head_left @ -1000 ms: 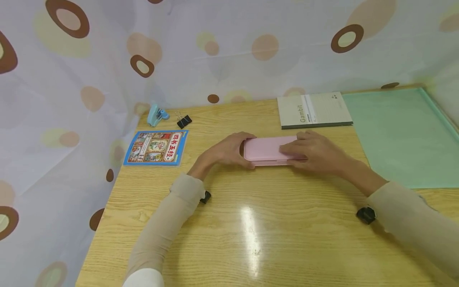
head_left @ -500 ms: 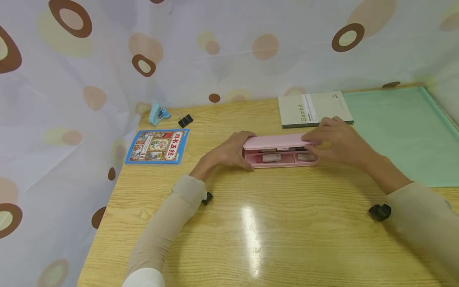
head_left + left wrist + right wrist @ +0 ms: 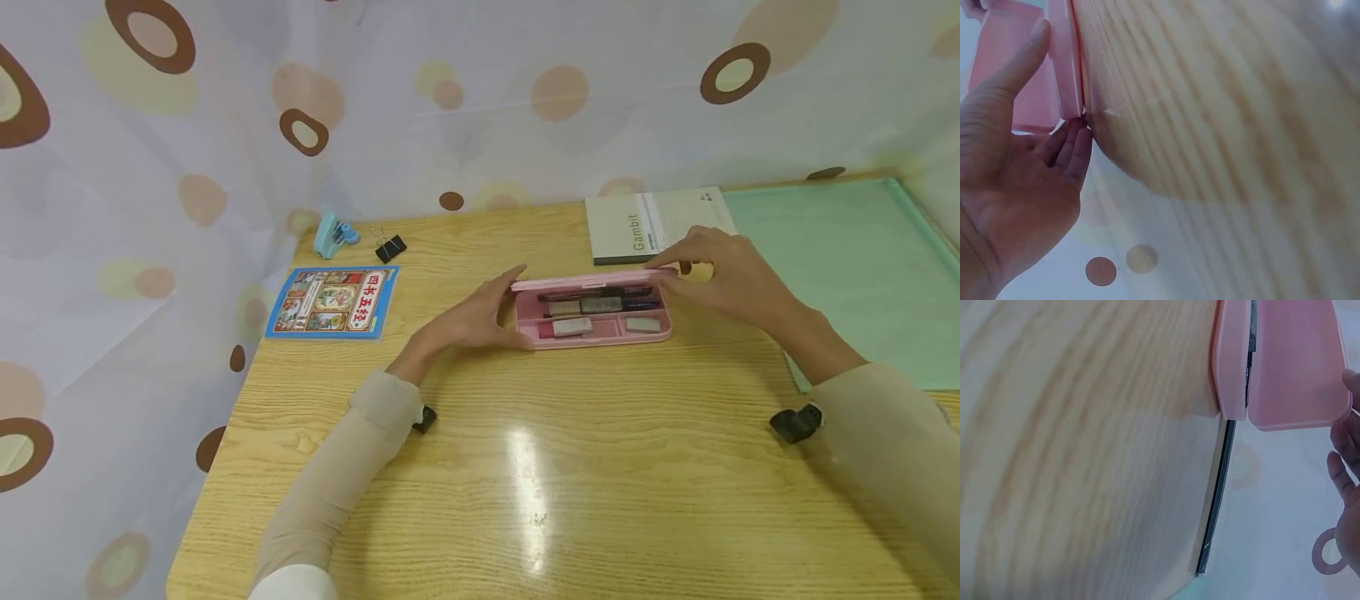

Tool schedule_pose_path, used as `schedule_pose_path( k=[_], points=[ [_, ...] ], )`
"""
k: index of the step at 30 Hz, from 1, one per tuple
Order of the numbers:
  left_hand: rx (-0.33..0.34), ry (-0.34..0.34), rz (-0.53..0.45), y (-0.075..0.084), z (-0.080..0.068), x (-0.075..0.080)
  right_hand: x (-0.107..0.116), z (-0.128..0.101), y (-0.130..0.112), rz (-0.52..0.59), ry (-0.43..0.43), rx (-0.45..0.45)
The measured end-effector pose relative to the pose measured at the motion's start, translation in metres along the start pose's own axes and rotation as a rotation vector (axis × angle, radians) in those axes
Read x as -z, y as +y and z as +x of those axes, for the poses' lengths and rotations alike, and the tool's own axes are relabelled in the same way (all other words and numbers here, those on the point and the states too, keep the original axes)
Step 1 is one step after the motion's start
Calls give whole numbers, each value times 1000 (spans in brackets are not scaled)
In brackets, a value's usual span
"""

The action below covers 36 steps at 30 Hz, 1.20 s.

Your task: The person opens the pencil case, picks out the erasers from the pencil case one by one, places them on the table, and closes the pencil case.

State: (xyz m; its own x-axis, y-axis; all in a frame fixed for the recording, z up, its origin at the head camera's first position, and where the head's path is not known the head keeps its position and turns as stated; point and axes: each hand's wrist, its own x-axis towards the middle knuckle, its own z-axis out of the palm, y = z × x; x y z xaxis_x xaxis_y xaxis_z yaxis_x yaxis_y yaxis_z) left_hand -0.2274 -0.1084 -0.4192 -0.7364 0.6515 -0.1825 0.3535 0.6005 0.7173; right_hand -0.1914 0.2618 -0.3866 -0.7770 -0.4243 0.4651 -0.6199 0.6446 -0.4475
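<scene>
A pink pencil case [image 3: 600,341] lies on the wooden table with its lid [image 3: 581,281] raised along the back edge. Inside, dark pens [image 3: 642,305] lie in the rear compartment, while a white eraser [image 3: 572,326] and a smaller pale block [image 3: 642,323] sit in the front ones. My left hand [image 3: 480,319] holds the case's left end, thumb along the front wall in the left wrist view. At the lid's right end, my right hand [image 3: 731,279] pinches its edge. The right wrist view shows the lid's inner side [image 3: 1300,362] standing up from the case.
Behind the case to the right lies a "Gambit" notebook [image 3: 618,229], beside a pale green mat [image 3: 847,275]. On the left are a blue-edged booklet [image 3: 330,304], a black binder clip [image 3: 391,248] and a light blue gadget [image 3: 328,237]. A patterned curtain [image 3: 480,150] hangs behind the table.
The pencil case was closed a second ago. My right hand has moved right and up, swinging the lid open and exposing the contents. My left hand stays at the left end.
</scene>
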Motion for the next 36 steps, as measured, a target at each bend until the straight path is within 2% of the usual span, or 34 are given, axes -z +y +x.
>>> schedule_pose_path(
  k=[3, 6, 10, 14, 17, 19, 21, 23, 27, 31, 36],
  points=[
    [-69, 7, -35, 1, 2, -1, -1, 4, 4, 33, 8, -105],
    [-105, 36, -48, 1, 3, -3, -2, 9, 10, 99, 12, -206],
    [-73, 80, -56, 0, 1, -5, -5, 17, 17, 205, 24, -307],
    [-62, 97, -115, 1, 0, -5, -8, 26, 23, 267, 35, -432],
    [-45, 108, -153, 1, -2, -5, -11, 31, 25, 365, 49, -550],
    [-42, 117, -173, 1, -2, -5, -14, 34, 27, 470, 72, -624],
    [-44, 123, -173, 0, -3, -5, -18, 36, 29, 565, 94, -673],
    [-44, 123, -147, 0, -3, -6, -22, 37, 31, 600, 95, -711],
    [-15, 102, -76, -1, -2, -5, -27, 35, 35, 541, 27, -759],
    [12, 75, -59, -2, -1, -3, -28, 30, 37, 461, -58, -782],
    [11, 57, -69, -3, 1, -2, -27, 18, 34, 447, -62, -777]
  ],
)
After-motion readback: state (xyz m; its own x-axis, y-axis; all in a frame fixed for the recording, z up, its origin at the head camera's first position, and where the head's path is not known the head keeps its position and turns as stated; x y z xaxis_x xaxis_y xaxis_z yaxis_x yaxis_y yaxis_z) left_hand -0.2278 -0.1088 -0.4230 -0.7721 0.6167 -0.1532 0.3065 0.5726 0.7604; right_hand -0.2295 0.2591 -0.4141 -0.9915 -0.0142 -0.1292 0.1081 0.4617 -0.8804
